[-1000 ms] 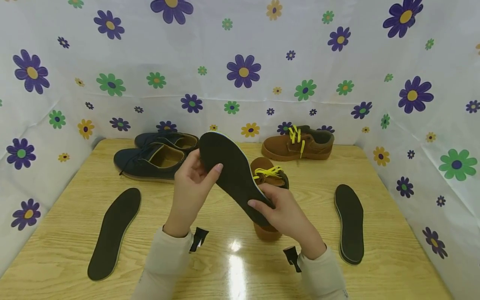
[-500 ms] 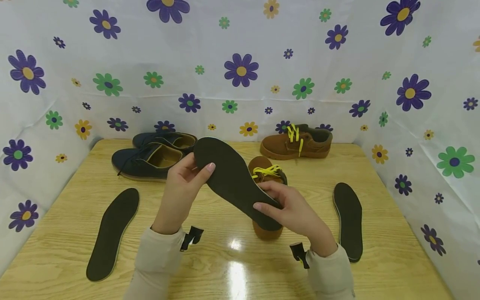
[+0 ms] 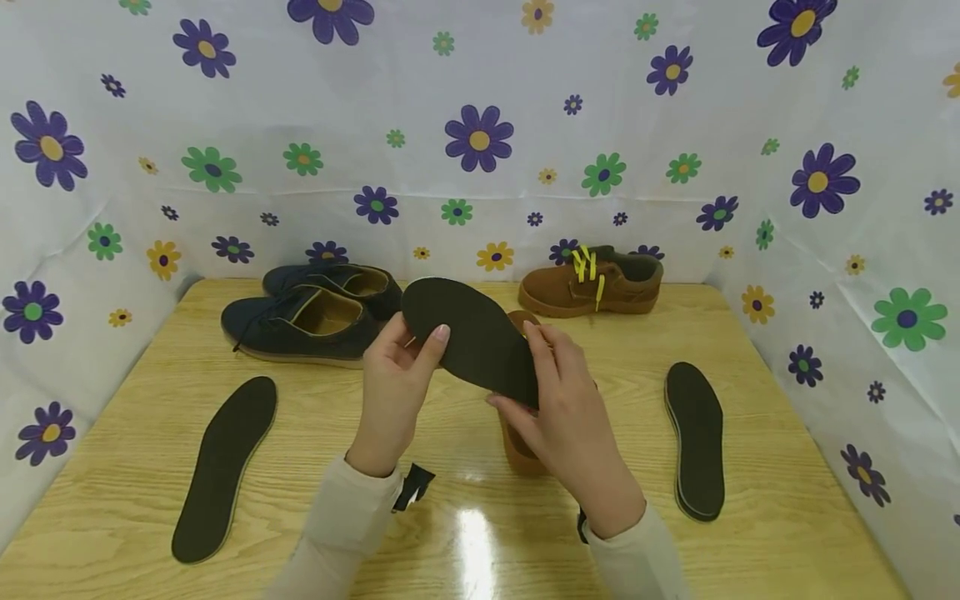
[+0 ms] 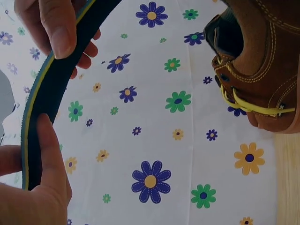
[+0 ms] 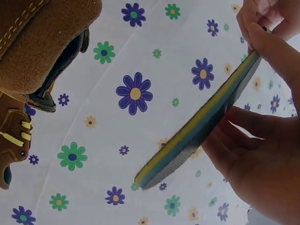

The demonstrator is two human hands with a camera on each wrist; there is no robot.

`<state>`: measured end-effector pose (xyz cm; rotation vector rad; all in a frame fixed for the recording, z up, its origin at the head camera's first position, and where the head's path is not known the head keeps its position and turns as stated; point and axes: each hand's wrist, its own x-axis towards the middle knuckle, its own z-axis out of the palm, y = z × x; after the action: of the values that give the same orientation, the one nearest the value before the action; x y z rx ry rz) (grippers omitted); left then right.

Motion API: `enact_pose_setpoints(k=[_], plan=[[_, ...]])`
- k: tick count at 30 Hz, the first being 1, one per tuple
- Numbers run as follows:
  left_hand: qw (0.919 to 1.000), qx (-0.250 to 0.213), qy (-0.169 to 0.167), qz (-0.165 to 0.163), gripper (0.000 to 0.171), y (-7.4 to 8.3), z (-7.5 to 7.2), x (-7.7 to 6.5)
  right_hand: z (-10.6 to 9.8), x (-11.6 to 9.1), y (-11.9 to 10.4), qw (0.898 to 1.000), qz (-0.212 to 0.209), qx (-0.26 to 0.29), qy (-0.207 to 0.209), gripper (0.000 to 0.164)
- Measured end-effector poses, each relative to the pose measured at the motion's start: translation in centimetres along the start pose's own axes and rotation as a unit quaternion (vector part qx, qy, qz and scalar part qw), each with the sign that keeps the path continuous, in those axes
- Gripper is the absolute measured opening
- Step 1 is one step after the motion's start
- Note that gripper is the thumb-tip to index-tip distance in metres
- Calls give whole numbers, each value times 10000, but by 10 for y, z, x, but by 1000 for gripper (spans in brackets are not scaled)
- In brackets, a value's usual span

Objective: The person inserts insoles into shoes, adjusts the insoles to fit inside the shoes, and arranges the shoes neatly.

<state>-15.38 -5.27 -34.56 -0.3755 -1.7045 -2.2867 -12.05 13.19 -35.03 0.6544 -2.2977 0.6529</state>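
Note:
A black shoe insole [image 3: 480, 342] is held up over the table, its layered edge showing a yellow band in the left wrist view. My left hand [image 3: 393, 392] pinches its broad rounded end, thumb on the black face. Toward the other end, my right hand [image 3: 573, 408] grips it with fingers at the upper edge and thumb at the lower; that hand hides the narrow end. Behind and below stands a brown shoe [image 3: 519, 446], largely covered by the insole and right hand; yellow laces show on a brown shoe [image 4: 262, 61] in the left wrist view.
Single black insoles lie on the wooden table [image 3: 337, 550]: a left insole [image 3: 225, 467] and a right insole [image 3: 695, 442]. Dark blue shoes [image 3: 300, 325] stand at the back left. Another brown shoe [image 3: 592, 287] is at the back right. Flower-printed cloth [image 3: 420, 83] walls the table.
My right hand has shifted up along the insole from its narrow end toward the middle. Over the last half second, the left hand and the broad end have moved slightly right.

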Motion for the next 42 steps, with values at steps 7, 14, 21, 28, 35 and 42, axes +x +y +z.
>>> enact_pose_setpoints(k=[7,14,21,28,35,42], plan=[[9995,-58,-224,-205,41,-6,7,-1,-6,-2,4,9989,393,85,-258,76],[9985,417,-281,-235,36,-8,6,0,-8,0,8,9976,506,161,-446,71],[9892,1344,-564,171,41,-8,1,13,-13,-1,18,9949,795,135,-606,67],[8746,3873,-1468,2522,81,-2,-10,34,-21,-2,28,9923,951,-74,-792,66],[7333,5479,-3288,2323,103,-7,14,32,-26,-2,36,9900,846,-347,-1070,63],[7027,5850,-3565,1922,93,-25,29,31,-28,-4,43,9861,795,-245,-1437,62]])
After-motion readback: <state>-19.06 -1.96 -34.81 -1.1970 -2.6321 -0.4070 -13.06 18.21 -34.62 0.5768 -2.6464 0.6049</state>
